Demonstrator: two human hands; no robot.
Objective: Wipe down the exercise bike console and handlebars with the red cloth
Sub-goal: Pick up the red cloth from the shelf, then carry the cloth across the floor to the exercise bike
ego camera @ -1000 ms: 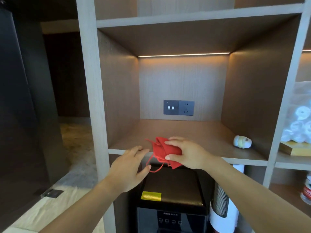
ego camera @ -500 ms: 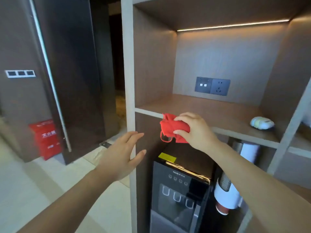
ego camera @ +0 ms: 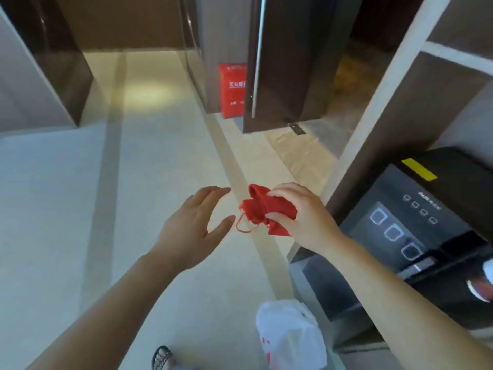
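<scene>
right hand (ego camera: pixel 304 217) | fingers closed round bunched red cloth (ego camera: pixel 264 209), loop dangling, carried at waist height | left hand (ego camera: pixel 192 228) spread, empty, just beside cloth, likely readying to unfold | bike unseen

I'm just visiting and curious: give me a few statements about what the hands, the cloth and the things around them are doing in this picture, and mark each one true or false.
1. The right hand holds the red cloth. True.
2. The left hand grips the cloth too. False: it is open, beside the cloth and not touching it.
3. A thin red loop hangs from the cloth. True.
4. The cloth is being rubbed on an exercise bike. False: no bike is in view; the cloth is held in the air above the floor.
5. A white plastic bag sits low near the black water dispenser. True.
</scene>
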